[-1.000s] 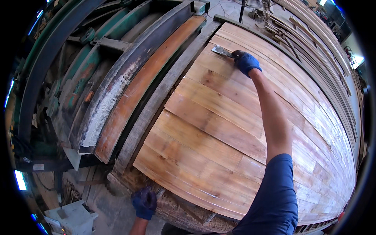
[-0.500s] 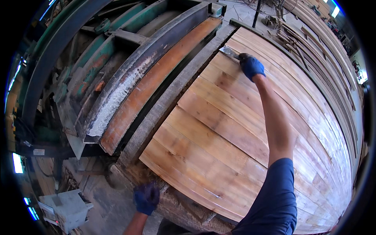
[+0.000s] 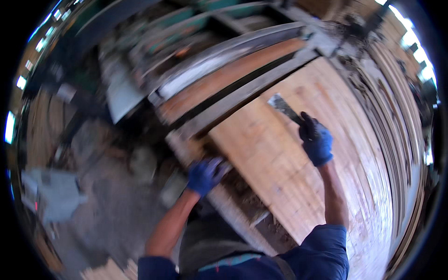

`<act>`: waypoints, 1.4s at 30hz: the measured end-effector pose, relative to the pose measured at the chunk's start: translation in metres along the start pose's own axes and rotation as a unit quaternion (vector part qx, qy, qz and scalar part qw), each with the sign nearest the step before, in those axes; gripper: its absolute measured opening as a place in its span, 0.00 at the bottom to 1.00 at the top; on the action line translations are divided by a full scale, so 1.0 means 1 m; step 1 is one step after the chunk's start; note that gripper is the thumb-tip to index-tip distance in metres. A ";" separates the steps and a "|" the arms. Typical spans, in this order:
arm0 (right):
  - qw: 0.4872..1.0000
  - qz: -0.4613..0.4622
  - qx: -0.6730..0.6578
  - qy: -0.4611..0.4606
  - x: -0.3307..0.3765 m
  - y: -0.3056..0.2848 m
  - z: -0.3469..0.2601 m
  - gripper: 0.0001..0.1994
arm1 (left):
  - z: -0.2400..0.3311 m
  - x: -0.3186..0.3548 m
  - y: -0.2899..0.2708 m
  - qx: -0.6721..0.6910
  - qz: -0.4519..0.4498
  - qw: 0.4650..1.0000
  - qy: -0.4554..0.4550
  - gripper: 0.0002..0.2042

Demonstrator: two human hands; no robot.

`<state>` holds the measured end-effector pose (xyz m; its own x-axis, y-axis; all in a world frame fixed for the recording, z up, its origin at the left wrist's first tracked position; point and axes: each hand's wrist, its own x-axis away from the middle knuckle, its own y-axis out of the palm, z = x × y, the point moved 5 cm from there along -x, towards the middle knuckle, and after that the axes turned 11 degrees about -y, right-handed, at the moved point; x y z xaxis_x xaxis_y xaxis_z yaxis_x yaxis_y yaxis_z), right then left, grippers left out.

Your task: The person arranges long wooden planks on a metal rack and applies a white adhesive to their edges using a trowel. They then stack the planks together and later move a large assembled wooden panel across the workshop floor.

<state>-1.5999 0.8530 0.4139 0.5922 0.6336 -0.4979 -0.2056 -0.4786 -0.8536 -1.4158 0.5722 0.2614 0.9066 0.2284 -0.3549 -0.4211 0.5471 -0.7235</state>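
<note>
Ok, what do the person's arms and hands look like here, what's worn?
Both hands wear dark blue gloves: left hand, right hand. The forearms are bare. Short dark blue sleeves cover the upper arms. No markings are readable; the picture is motion-blurred.

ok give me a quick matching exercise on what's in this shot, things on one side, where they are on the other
Things:
1. right hand
2. left hand
3. scraper blade
4. rusty steel beam

Places:
a. at the near edge of the wooden panel
b. left of the panel, running alongside it
c. flat on the boards, ahead of the glove
d. on the panel, closed on the tool's handle

Pairs: 1-d, 2-a, 3-c, 4-b
</note>
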 end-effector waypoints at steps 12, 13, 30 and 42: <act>0.667 -0.274 -0.601 0.344 0.131 0.128 -0.352 0.18 | -0.091 0.302 -0.026 0.128 -0.324 0.922 -0.168 0.11; 0.617 -0.301 -0.609 0.397 0.145 0.161 -0.362 0.16 | -0.121 0.325 -0.004 0.070 -0.370 0.901 -0.215 0.12; 0.698 -0.396 -0.429 0.415 0.254 0.329 -0.358 0.07 | -0.171 0.387 0.089 0.230 -0.277 0.835 -0.416 0.18; 0.942 -0.247 -0.221 0.048 0.260 0.236 -0.466 0.12 | -0.137 0.351 -0.057 0.307 -0.287 0.883 -0.209 0.16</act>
<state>-1.1314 0.6213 0.1548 0.6035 0.7971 -0.0223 0.4448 -0.3597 -0.8202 -1.0775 0.5105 0.0966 0.9510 -0.0217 0.3083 0.0904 0.9734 -0.2106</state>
